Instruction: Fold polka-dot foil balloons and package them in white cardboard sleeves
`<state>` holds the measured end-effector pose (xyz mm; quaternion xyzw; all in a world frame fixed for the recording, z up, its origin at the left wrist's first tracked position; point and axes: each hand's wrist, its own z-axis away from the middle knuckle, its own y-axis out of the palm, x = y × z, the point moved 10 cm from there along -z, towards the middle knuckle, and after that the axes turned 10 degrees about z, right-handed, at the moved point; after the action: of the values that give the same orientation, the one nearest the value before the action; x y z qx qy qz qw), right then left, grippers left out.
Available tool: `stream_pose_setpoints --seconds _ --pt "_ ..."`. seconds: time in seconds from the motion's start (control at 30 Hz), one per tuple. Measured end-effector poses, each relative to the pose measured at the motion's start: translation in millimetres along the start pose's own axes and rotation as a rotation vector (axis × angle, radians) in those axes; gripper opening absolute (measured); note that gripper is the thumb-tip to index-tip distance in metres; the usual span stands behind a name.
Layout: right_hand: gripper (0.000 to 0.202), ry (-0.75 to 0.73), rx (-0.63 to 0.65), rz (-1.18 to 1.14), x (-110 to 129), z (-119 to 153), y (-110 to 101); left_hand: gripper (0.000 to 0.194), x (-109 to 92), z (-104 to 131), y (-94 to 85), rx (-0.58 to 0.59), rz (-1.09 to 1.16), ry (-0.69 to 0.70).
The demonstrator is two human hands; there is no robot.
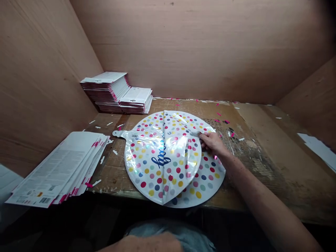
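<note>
Flat foil balloons with coloured dots and blue lettering lie on the cardboard-covered table, the top balloon (pixel 149 157) partly folded over the one beneath (pixel 207 175). A tail sticks out at the top balloon's left side. My right hand (pixel 212 142) pinches the right edge of the folded top balloon between thumb and fingers. At the bottom edge, below the table's front, my left hand (pixel 154 242) shows only in part; its fingers are blurred and cut off, so what it holds, if anything, cannot be made out.
A stack of white and pink card packs (pixel 105 91) stands at the back left, with a lower stack (pixel 136 96) beside it. More cards (pixel 60 164) fan over the front left edge. Paper scraps litter the table (pixel 262 129). White sheets (pixel 319 148) lie at right. Wooden walls enclose the table.
</note>
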<state>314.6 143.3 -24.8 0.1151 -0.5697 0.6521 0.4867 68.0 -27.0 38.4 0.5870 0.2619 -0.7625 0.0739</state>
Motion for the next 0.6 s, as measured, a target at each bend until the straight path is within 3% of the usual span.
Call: stream_pose_setpoints --seconds 0.1,0.17,0.23,0.27,0.3,0.37,0.43,0.5,0.6 --pt "0.029 -0.032 -0.103 0.114 0 0 -25 0.056 3 -28 -13.8 -0.200 -0.208 0.050" --pt "0.030 -0.141 -0.302 0.255 14 12 -50 0.066 16 -44 -24.0 -0.356 -0.459 0.028" --pt "0.043 -0.410 -0.520 0.458 47 37 -60 0.075 27 -53 -21.1 -0.413 -0.692 0.051" --pt "0.047 -0.585 -0.565 0.569 63 50 -51 0.079 32 -55 -16.9 -0.415 -0.763 0.073" --pt "0.049 -0.747 -0.548 0.671 75 61 -35 0.079 36 -52 -13.6 -0.422 -0.807 0.094" --pt "0.050 -0.923 -0.368 0.826 77 64 6 0.071 40 -36 -18.6 -0.538 -0.846 0.081" --pt "0.051 -0.898 -0.213 0.932 60 51 34 0.055 42 -9 -33.6 -0.752 -0.843 0.002" --pt "0.053 -0.819 -0.144 0.969 42 33 47 0.036 42 14 -43.3 -0.908 -0.788 -0.080" --pt "0.056 -0.800 -0.118 0.931 33 19 49 0.021 35 13 -42.5 -0.846 -0.530 -0.088"
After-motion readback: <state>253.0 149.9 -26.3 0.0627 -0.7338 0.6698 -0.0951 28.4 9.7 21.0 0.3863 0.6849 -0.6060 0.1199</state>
